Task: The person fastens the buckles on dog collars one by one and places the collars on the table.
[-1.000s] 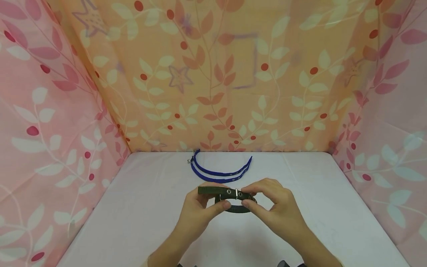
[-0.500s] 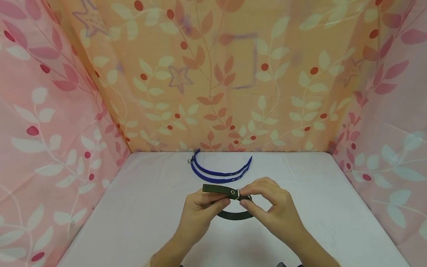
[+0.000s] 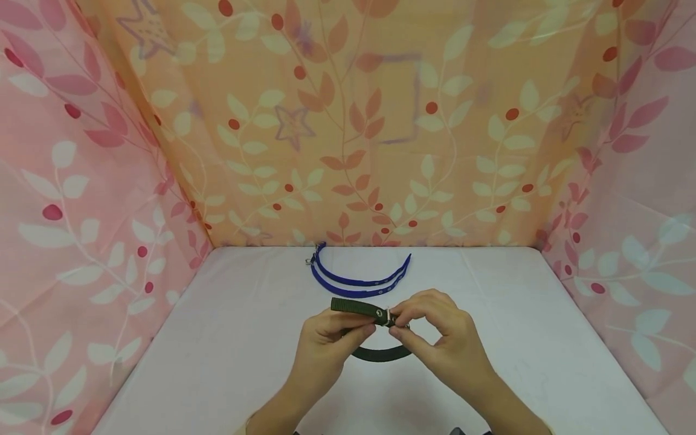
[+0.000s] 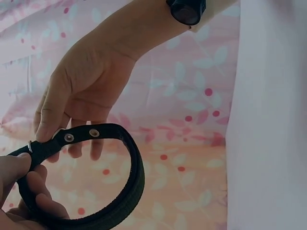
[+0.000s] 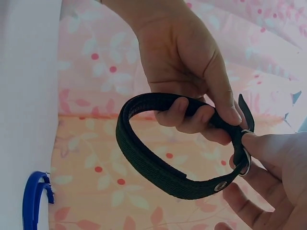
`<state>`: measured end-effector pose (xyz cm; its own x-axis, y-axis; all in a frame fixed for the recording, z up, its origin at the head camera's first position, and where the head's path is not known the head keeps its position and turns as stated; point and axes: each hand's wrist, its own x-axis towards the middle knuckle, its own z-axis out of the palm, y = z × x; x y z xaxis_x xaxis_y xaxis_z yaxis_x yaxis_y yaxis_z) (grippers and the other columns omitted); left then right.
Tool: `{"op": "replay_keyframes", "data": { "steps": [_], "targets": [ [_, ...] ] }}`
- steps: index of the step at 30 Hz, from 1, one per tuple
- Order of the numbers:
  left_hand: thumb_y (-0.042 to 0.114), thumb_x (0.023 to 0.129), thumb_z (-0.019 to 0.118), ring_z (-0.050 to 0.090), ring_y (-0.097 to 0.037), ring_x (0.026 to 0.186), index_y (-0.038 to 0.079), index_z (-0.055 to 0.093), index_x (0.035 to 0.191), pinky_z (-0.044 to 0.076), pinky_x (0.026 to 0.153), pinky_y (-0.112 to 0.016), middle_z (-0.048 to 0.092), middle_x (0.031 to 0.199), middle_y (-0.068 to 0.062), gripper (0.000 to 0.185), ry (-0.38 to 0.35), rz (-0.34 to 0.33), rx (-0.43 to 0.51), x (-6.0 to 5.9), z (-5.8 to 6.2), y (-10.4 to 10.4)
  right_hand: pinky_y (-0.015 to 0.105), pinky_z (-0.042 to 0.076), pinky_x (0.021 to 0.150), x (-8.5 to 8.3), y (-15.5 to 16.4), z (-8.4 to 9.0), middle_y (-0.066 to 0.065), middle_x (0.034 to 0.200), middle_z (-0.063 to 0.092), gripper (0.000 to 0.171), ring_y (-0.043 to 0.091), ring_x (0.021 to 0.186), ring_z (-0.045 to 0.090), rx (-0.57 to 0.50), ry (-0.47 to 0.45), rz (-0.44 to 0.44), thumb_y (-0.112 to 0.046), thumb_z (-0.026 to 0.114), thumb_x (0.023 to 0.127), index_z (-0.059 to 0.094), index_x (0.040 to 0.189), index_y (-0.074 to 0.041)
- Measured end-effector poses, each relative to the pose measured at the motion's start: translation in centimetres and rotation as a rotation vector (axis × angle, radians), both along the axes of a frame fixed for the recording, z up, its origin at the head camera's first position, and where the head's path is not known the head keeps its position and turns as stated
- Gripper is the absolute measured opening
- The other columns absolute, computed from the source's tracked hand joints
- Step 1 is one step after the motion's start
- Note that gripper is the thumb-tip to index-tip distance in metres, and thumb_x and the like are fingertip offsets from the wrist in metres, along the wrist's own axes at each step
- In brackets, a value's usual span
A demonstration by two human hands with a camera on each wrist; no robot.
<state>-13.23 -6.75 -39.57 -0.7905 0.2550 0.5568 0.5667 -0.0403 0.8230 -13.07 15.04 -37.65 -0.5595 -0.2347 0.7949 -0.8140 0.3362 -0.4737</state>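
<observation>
1. Two hands meet above the near middle of the white counter (image 3: 228, 338), both working on one dark green collar (image 3: 380, 353) made of woven strap with a metal buckle (image 3: 388, 316).
2. Left hand (image 3: 326, 344): its thumb and fingers are curled round the strap just left of the buckle, the thumb lying along the top, so it is clamped on the collar. From the right wrist view its fingers (image 5: 189, 115) wrap under the band while the thumb presses from above.
3. Right hand (image 3: 440, 338): its thumb and forefinger pinch the strap at the buckle, closed tight on it; the other fingers are loosely bent behind.
4. Strap position: the collar is held clear of the counter, bent into a loop that hangs below and between the hands. Its free end (image 3: 342, 304) sticks out to the left, above the left hand's knuckles.
5. Details from the left wrist view: two metal eyelets (image 4: 81, 135) sit side by side in the strap near the right hand's fingertips, and the loop curves down and back toward the left hand.
6. Farther back on the counter, near the rear wall and well apart from the hands, lies a blue collar (image 3: 356, 281), unfastened and curved in a shallow arc, with its metal fitting at the left end.
7. Surroundings: leaf-patterned cloth (image 3: 348, 121) in orange and pink walls in the counter on three sides.
</observation>
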Motion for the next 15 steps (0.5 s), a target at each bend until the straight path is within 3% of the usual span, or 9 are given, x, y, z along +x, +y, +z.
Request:
{"op": "replay_keyframes", "data": {
  "steps": [8,15],
  "targets": [
    [0.001,0.097,0.068,0.066,-0.021,0.111,0.005,0.077,0.114,0.059,0.089,-0.031,0.072,0.114,-0.008,0.020,0.001,-0.014,0.013,0.01,0.08,0.07,0.019,0.047,0.094,-0.16,0.09,0.02,-0.005,0.104,0.074,0.040,0.014,0.102,0.065,0.024,0.011,-0.010,0.002,0.090,0.070,0.070,0.096,-0.022],
    [0.003,0.097,0.068,0.067,-0.021,0.110,0.007,0.078,0.111,0.059,0.087,-0.032,0.072,0.114,-0.006,0.018,0.016,-0.029,-0.025,-0.17,-0.11,0.20,0.019,0.048,0.096,-0.11,-0.40,-0.06,0.003,0.104,0.073,0.034,0.018,0.104,0.064,-0.035,0.052,0.025,0.002,0.086,0.075,0.072,0.103,-0.012]
  ]
}}
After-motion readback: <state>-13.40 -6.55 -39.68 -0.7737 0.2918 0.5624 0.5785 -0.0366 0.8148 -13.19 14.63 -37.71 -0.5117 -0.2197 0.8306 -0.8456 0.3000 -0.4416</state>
